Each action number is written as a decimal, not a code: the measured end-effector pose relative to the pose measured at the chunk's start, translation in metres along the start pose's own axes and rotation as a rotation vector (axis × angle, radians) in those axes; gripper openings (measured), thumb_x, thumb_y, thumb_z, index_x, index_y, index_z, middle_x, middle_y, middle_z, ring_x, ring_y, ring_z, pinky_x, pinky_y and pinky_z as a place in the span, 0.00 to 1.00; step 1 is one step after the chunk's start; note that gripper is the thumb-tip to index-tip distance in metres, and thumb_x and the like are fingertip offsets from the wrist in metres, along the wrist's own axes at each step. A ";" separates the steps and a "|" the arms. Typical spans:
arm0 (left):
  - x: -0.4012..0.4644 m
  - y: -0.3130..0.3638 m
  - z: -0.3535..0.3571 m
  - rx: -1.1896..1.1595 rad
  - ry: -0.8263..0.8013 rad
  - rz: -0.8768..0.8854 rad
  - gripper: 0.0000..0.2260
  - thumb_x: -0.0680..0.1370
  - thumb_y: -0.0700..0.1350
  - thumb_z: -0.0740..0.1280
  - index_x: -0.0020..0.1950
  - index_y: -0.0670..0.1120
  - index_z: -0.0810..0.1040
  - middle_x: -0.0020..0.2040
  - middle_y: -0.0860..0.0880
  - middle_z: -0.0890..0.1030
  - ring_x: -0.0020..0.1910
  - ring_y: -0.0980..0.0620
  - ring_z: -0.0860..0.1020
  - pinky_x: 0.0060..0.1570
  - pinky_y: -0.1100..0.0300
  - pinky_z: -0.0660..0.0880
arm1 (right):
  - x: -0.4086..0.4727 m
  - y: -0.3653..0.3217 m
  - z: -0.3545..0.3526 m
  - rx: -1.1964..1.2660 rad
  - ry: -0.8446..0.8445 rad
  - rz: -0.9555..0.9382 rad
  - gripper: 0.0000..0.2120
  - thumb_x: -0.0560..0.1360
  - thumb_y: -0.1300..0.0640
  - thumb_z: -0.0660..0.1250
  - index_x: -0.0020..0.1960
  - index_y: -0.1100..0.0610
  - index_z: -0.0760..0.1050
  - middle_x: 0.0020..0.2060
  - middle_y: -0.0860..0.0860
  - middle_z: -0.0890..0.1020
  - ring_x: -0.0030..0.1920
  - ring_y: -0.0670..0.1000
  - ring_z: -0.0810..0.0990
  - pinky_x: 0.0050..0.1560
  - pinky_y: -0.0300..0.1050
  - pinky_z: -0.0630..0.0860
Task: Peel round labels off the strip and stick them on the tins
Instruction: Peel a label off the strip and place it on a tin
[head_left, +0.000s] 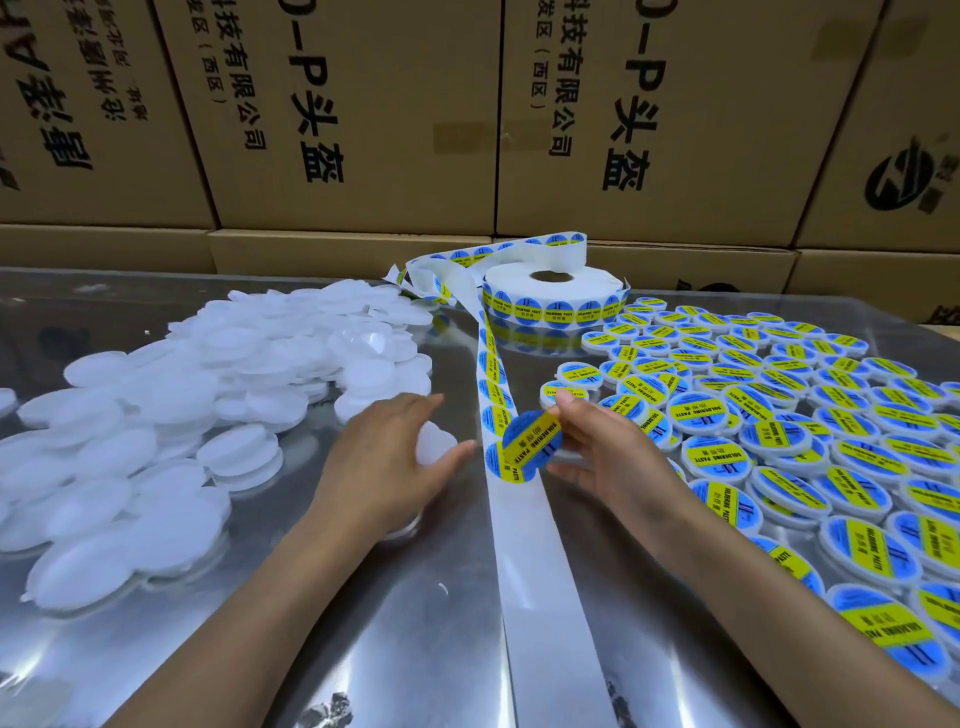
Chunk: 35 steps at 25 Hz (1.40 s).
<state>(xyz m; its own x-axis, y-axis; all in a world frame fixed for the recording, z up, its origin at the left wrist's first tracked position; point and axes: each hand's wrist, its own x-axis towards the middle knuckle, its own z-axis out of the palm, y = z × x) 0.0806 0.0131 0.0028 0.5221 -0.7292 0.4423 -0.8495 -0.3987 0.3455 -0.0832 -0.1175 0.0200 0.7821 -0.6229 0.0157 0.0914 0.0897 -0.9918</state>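
Stacked cardboard cartons (363, 114) with printed lettering wall off the far side of a shiny metal worktop (415, 623). A heap of plain white tins (171, 415) covers the left of it, labelled tins (779, 426) spread over the right, and the label roll (553, 293) stands far centre, its strip (524, 519) running toward the near edge between the two arms.

The step in hand looks like the peel. The right hand (608, 452) pinches a round blue-and-yellow label (532, 444) by its upper edge between thumb and forefinger, the label partly lifted off the strip; whether its lower edge is free cannot be told. The left hand (395, 457) lies with fingers spread and relaxed over one white tin (434, 441), touching it rather than clasping it.

The next move likely calls for pulling the label fully clear, bringing that tin under it, and pressing the label down centred and flat.

The left palm hides part of the tin and something glinting beneath the wrist. The blank tins are blurred, so lids and bodies cannot be told apart. The labelled spread runs out of view at right.
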 end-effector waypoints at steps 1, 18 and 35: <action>0.001 -0.005 0.000 0.070 -0.026 -0.054 0.29 0.72 0.65 0.65 0.67 0.50 0.73 0.64 0.51 0.76 0.64 0.49 0.72 0.58 0.56 0.67 | -0.001 0.000 0.001 0.017 -0.012 0.016 0.13 0.61 0.39 0.68 0.37 0.47 0.82 0.43 0.47 0.84 0.47 0.46 0.81 0.46 0.41 0.76; -0.006 0.027 0.003 -0.496 0.122 0.388 0.44 0.65 0.55 0.76 0.75 0.52 0.58 0.57 0.56 0.78 0.56 0.58 0.77 0.55 0.53 0.77 | -0.002 0.004 0.001 0.136 -0.095 0.029 0.07 0.65 0.50 0.72 0.39 0.53 0.82 0.44 0.53 0.85 0.45 0.47 0.83 0.49 0.40 0.80; -0.007 0.034 0.003 -0.507 0.142 0.453 0.46 0.64 0.56 0.77 0.75 0.54 0.55 0.55 0.58 0.78 0.53 0.63 0.78 0.52 0.58 0.77 | -0.007 0.002 0.008 0.104 -0.065 0.020 0.07 0.63 0.50 0.73 0.35 0.54 0.81 0.38 0.53 0.85 0.36 0.46 0.82 0.37 0.34 0.77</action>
<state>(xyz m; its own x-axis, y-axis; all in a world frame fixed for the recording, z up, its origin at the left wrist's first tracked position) 0.0481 0.0031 0.0095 0.1589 -0.6690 0.7261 -0.8639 0.2618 0.4303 -0.0835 -0.1070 0.0189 0.8224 -0.5688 0.0081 0.1367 0.1838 -0.9734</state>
